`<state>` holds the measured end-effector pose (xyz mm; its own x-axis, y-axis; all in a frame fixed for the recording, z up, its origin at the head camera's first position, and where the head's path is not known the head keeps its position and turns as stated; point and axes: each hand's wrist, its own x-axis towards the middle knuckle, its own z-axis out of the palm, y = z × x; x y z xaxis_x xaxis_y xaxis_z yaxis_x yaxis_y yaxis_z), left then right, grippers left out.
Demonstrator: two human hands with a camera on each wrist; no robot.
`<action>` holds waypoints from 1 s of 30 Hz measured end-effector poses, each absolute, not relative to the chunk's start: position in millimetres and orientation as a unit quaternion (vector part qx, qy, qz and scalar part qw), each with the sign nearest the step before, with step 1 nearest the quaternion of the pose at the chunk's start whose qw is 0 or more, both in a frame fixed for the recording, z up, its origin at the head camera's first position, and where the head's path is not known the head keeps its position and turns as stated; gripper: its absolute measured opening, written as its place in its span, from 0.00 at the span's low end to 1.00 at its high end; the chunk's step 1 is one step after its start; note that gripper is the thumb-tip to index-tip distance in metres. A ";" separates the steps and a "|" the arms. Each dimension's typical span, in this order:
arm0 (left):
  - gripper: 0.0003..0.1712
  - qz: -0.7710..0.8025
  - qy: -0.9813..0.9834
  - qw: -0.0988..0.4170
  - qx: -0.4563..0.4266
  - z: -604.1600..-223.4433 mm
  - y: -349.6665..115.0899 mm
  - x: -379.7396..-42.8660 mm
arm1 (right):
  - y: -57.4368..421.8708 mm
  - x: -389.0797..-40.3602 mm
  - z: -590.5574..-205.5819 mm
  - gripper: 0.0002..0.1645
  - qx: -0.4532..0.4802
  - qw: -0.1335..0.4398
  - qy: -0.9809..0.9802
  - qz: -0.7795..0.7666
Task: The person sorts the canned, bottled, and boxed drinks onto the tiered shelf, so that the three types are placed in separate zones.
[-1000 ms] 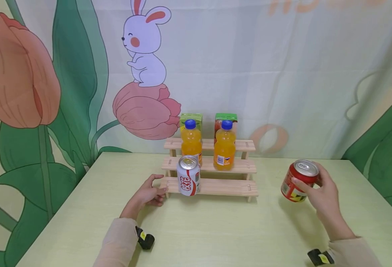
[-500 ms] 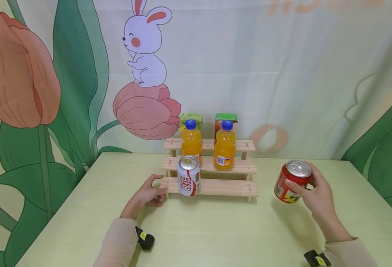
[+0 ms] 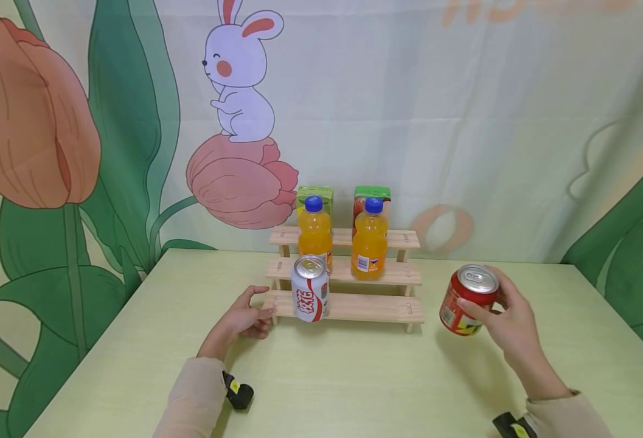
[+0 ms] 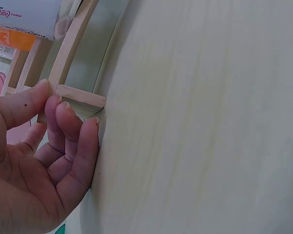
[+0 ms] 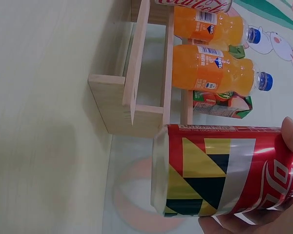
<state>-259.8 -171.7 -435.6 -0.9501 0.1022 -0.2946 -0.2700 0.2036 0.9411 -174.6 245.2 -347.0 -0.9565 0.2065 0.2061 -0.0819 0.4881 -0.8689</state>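
Note:
In the head view my right hand [image 3: 513,325] grips a red soda can [image 3: 469,299] in the air, right of a three-tier wooden display rack [image 3: 367,306]. Thumb and fingers wrap the can, which leans slightly; its patterned side fills much of the right wrist view. My left hand [image 4: 49,146] pinches the end of the rack's lowest step between thumb and fingers. On that step, towards the left, stands a white soda can [image 3: 310,292]. Two orange soda bottles [image 3: 369,243] with blue caps stand on the middle step, the left one partly hidden by the white can.
Behind the bottles, a light green drink carton [image 3: 316,196] and a red and green drink carton [image 3: 372,194] stand on the top step. The rack sits near the back of a pale table [image 3: 343,383], before a printed curtain [image 3: 376,109].
My right hand has carried the red can to the left, towards the rack. My left hand, the rack and the drinks on it have stayed in place.

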 end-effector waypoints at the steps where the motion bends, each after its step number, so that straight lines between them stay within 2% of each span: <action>1: 0.32 0.629 0.761 0.149 -0.057 -435.6 -171.8 -259.9 | 244.2 -174.3 -347.0 0.43 -0.033 0.143 -0.851 0.504; 30: 0.31 0.624 0.765 0.152 -0.058 -437.3 -171.9 -261.5 | 216.5 -176.5 -351.3 0.39 0.043 0.133 -0.846 0.514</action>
<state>-261.5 -171.9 -437.3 -0.9470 0.1017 -0.3049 -0.2782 0.2154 0.9361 -176.5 216.5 -351.3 -0.9608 0.0646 0.2698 -0.2097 0.4676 -0.8587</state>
